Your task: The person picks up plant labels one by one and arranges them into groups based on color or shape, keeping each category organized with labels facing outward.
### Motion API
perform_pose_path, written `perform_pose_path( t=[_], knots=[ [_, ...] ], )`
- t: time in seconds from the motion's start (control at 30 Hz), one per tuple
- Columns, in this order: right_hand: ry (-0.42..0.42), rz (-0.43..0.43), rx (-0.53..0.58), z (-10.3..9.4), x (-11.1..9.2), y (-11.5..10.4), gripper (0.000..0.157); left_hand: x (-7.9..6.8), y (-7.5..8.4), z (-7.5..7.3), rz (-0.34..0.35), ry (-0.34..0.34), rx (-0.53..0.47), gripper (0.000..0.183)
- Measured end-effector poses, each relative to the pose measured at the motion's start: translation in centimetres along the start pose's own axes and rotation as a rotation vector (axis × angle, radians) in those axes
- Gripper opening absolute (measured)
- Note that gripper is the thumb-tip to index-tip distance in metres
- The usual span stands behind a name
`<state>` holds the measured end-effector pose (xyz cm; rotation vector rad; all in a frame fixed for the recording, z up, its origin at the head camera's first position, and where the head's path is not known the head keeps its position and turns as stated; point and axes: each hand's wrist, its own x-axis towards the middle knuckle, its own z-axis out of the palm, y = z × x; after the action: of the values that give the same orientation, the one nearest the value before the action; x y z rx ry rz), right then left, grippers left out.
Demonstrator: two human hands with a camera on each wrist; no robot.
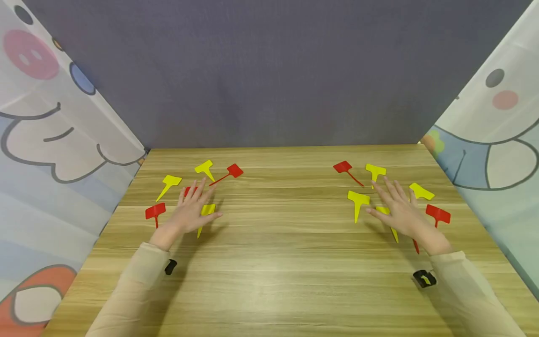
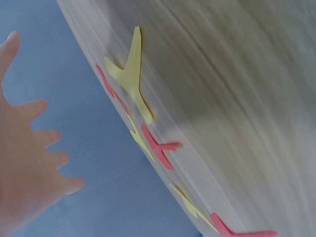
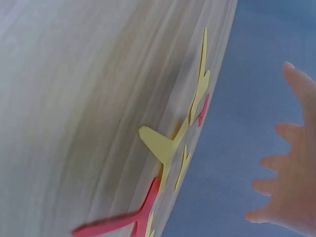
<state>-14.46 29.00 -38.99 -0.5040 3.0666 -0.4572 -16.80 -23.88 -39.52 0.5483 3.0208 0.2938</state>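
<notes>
T-shaped plant tags [image 1: 358,201] at left hand [image 1: 190,214]: not grasped; released, spread-fingered, raised above left-side group.
At right hand [image 1: 402,215]: likewise, above right-side group.
Both groups: red and yellow, lying on wood-grain tabletop [image 1: 269,252].
Pick step: probably poised, not begun.
Next move: likely lower, pinch one.

head: high, forward-down | wrist views: low, near, facing backdrop [image 1: 269,75] | shared with head: tags [image 1: 358,199]
</notes>
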Motion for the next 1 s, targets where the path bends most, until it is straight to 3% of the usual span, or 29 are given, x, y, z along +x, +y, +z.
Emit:
perform_pose_path(
  t=[0.3,0.7,1.0],
  knots=[
    [0.022,-0.001,0.03,-0.3,0.2,-0.1,0.073,-0.1,-0.8,-0.7,0.057,0.015,-0.058,0.074],
    [-0.02,0.011,0.178,-0.3,0.3,-0.2,0.064,0.2,-2.2,-0.6,0.124,0.042,-0.213,0.054],
    [0.018,-0.025,0.252,0.7,0.6,-0.3,0.048,0.5,-2.9,-0.1,0.076,-0.02,-0.272,0.047]
  ],
)
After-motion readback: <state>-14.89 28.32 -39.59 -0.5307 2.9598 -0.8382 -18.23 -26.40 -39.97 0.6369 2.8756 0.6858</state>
